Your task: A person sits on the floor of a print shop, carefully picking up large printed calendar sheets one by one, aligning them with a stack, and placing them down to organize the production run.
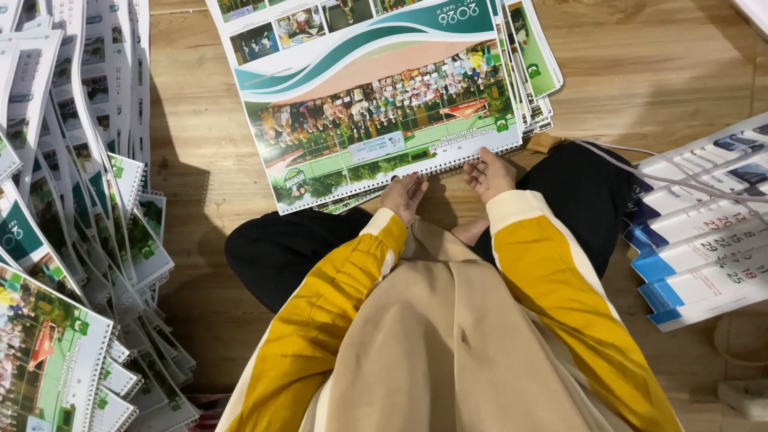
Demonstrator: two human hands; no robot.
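Glossy spiral-bound paper wall calendar (376,96) topped a stack on the wooden floor (200,160); left hand (404,196) and right hand (490,173) pinched its wire-bound near edge. Likely light, floppy, slippery; the bound edge seemed the firmest hold.

Single head-worn camera, looks steeply down over wearer's chest and lap at wooden floor (664,72). Close range: sleeves fill lower frame, both hands near centre, left hand (404,194), right hand (490,172). Calendar stack (376,104) lies just ahead, top of frame. No second view, so no shared area.
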